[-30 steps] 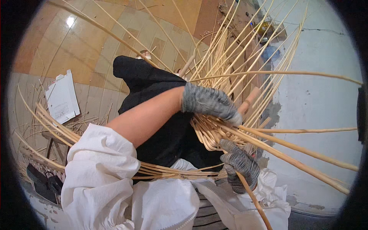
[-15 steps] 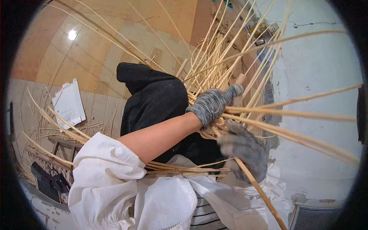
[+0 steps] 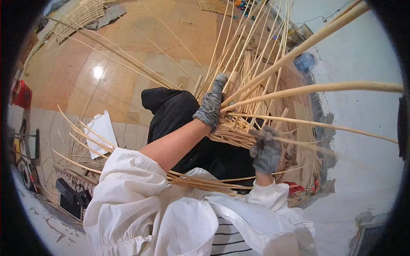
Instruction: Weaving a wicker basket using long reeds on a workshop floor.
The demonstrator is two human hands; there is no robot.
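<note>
A partly woven wicker basket (image 3: 232, 135) of pale willow rods rests against my dark-trousered legs. Its long stakes (image 3: 245, 66) fan out upward and to the right. My left hand (image 3: 211, 106), in a grey knitted glove, is closed on the basket's edge and the bases of the thick rods, thumb pointing up. At the basket's right side, my right hand (image 3: 267, 147), gloved the same way, has its fingers curled round a willow rod (image 3: 294, 141). That rod stretches to the right, and its far part is smeared by motion.
A bundle of loose rods (image 3: 205, 182) lies across my lap. To the left on the floor are a white sheet (image 3: 101, 131) and a black device (image 3: 70, 198). A pale wall (image 3: 358, 128) stands close on the right, with a blue transparent container (image 3: 304, 62) near it.
My left hand has shifted up and left with the basket. My right hand has risen, and the rod that slanted down toward me is no longer there; one now points right.
</note>
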